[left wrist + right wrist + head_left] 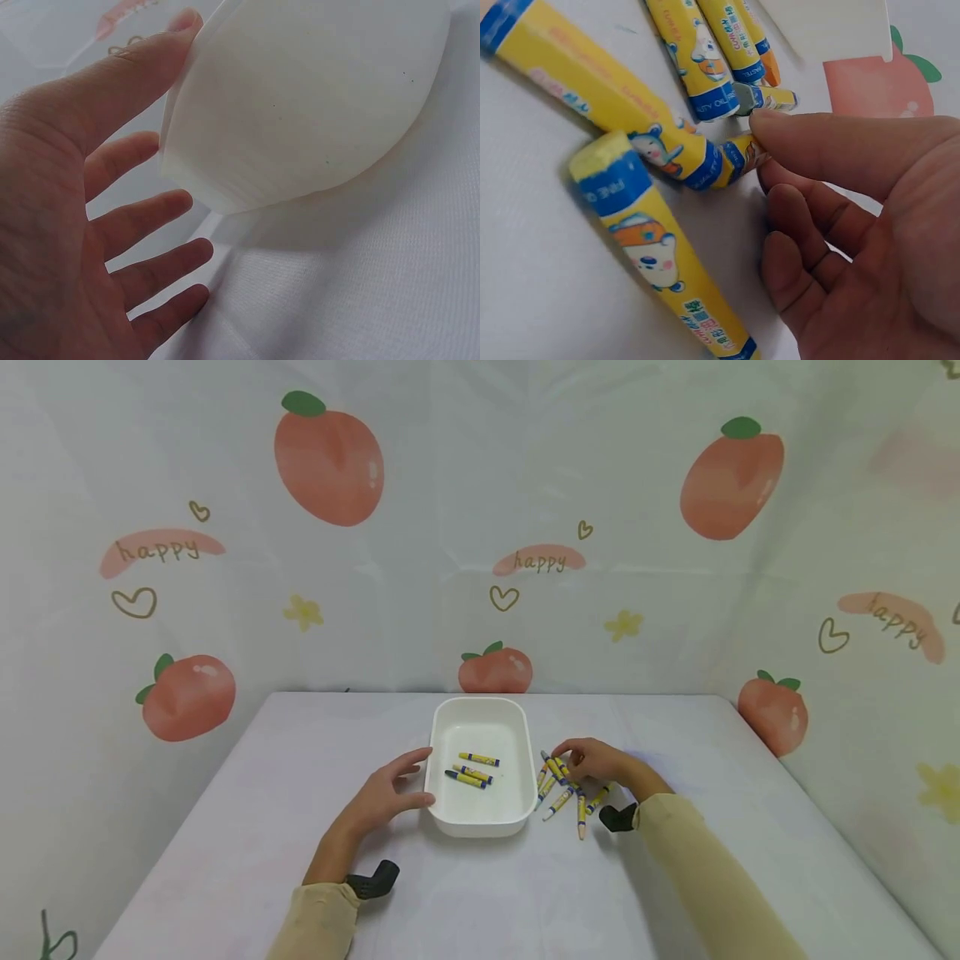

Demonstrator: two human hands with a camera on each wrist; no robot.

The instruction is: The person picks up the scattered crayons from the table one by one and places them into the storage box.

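A white tray (481, 828) stands on the table with three yellow-and-blue oil pastels (478, 760) lying inside. At its left side is my left hand (382, 795), the fingers spread and fairly straight. In the left wrist view the thumb (161, 56) rests against the tray's rim. Right of the tray lies a loose pile of several oil pastels (581, 817). Over that pile my right hand (600, 762) reaches down. The right wrist view has its thumb and index finger pinching the end of one oil pastel (744, 152), partly hidden behind the thumb and other pastels.
A pale cloth covers the table (480, 902). Behind it hangs a white curtain (420, 610) printed with peaches, hearts and words. Dark straps with a camera mount sit on both wrists, the left mount (375, 878) close above the tabletop.
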